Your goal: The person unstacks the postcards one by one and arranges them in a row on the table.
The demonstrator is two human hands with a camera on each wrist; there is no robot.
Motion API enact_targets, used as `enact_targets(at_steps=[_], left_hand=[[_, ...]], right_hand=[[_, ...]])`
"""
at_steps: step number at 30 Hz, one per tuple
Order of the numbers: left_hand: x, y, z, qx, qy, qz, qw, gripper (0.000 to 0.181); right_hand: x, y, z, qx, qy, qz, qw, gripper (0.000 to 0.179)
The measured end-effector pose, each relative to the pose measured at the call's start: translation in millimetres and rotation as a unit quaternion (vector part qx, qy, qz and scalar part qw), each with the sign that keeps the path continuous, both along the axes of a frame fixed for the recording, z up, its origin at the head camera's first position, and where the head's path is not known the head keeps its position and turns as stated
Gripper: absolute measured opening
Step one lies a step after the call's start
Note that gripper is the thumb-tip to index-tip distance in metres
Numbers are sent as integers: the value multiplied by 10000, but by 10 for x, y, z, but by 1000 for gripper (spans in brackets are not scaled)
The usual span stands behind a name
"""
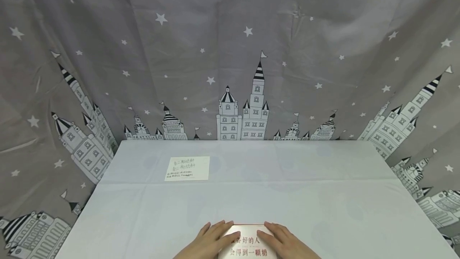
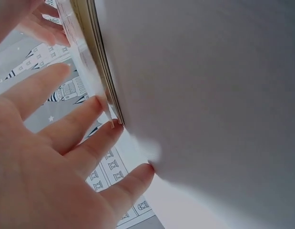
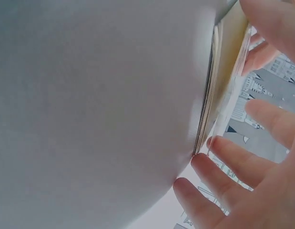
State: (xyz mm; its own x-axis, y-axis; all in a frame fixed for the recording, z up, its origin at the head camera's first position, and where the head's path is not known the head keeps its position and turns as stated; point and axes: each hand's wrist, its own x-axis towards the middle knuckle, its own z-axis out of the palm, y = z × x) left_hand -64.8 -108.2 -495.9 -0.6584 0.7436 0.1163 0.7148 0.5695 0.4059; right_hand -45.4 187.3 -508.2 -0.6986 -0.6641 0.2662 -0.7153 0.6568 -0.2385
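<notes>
A book (image 1: 248,247) with a pale cover and red Chinese characters lies flat at the front of the white table, its near part cut off by the frame. My left hand (image 1: 213,240) is at its left side and my right hand (image 1: 284,241) at its right, both with spread fingers and thumbs over the cover. From the left wrist, the book's layered edge (image 2: 97,47) shows beside the fingertips (image 2: 114,129); the little finger rests on the table. The right wrist view mirrors this: fingertips (image 3: 199,160) are at the book's edge (image 3: 211,86).
A card (image 1: 187,168) with handwritten lines lies farther back on the white tabletop (image 1: 287,195), left of centre. Behind and beside the table hangs a grey curtain (image 1: 179,63) printed with stars and castles.
</notes>
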Motion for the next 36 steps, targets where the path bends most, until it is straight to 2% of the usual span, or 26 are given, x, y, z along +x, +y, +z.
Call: enact_targets(at_steps=[3, 6, 16, 20, 31, 36], left_hand=[[-1, -16, 0, 56, -7, 16, 10000, 74], [-2, -33, 1, 116, 72, 6, 9999, 74], [-14, -63, 15, 237, 730, 85, 9970, 80], [-19, -62, 45, 170, 831, 117, 9963, 79], [-55, -77, 113, 83, 305, 404, 9987, 85], [-115, -105, 156, 67, -95, 396, 9991, 88]], right_hand=[[1, 0, 22, -38, -154, -55, 9999, 74], [-1, -3, 35, -56, -120, -73, 9999, 75], [-22, 0, 89, -89, -253, 45, 9996, 81], [-42, -2, 112, -7, -145, 57, 9999, 82], [-133, -11, 153, -124, 54, 421, 9990, 85], [-171, -47, 171, -39, 61, 321, 9995, 87]])
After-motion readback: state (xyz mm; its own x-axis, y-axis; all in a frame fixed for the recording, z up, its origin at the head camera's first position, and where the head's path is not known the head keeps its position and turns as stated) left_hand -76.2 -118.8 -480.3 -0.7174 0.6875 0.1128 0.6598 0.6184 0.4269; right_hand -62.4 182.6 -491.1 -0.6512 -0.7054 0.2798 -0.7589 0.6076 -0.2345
